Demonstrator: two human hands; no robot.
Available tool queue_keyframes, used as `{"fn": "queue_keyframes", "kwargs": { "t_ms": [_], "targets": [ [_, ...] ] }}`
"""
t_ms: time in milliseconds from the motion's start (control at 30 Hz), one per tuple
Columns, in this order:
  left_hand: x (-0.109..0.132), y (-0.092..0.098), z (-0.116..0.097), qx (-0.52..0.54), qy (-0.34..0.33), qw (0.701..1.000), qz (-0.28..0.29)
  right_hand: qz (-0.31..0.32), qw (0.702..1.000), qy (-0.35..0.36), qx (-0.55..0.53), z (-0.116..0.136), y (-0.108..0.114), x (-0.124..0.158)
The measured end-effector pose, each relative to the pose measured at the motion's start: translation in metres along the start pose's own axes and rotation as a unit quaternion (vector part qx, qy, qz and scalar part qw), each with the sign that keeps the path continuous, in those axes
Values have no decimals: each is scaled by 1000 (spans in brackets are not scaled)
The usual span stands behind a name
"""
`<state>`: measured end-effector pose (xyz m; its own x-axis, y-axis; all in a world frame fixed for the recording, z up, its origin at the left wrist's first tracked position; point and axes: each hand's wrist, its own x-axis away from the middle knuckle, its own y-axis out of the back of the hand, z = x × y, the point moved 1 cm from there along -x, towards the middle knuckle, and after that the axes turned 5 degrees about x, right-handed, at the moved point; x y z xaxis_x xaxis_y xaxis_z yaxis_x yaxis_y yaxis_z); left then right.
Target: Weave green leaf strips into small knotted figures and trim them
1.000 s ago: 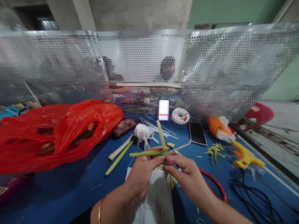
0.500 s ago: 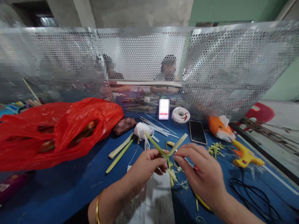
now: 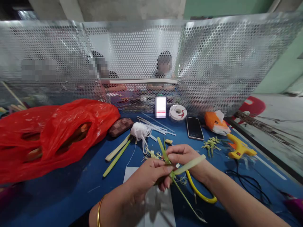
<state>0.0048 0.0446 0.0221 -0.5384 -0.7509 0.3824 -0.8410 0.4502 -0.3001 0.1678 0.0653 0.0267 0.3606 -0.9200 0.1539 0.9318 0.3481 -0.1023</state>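
Note:
My left hand, a gold bangle on its wrist, pinches green leaf strips between thumb and fingers at the point where they join. My right hand reaches across behind them, its thumb and fingers closed on the upright strip near its base. One pale strip points right over my right wrist, and a thin stem trails down toward the lower right. Beneath both hands lies a white sheet. A bundle of white thread sits just beyond, beside two green stalks. My fingers partly hide the joint.
A red plastic bag fills the left, next to a checkered pouch. Behind stand a lit phone, a ribbon roll and a perforated panel. Rightward lie a dark phone, tissues, a yellow glue gun and a yellow curved handle.
My right hand has moved left and forward, onto the upright strip. The pale strip has swung down to the right, and the view has shifted slightly right.

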Motion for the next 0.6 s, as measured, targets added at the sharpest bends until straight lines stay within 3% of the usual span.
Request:
{"fn": "queue_keyframes", "kwargs": {
  "t_ms": [100,333,467,600],
  "targets": [
    [-2,-2,7,-10,27,999,37,-11,999,34,-21,-5,-6,-1],
    [-5,0,14,12,41,995,90,-49,997,26,-53,-14,-19,2],
    [-4,-3,12,40,28,998,32,-62,996,-3,-64,-18,-19,-3],
    [-2,-3,2,127,-19,990,-65,-122,991,48,-30,-12,-11,-8]
  ]
}}
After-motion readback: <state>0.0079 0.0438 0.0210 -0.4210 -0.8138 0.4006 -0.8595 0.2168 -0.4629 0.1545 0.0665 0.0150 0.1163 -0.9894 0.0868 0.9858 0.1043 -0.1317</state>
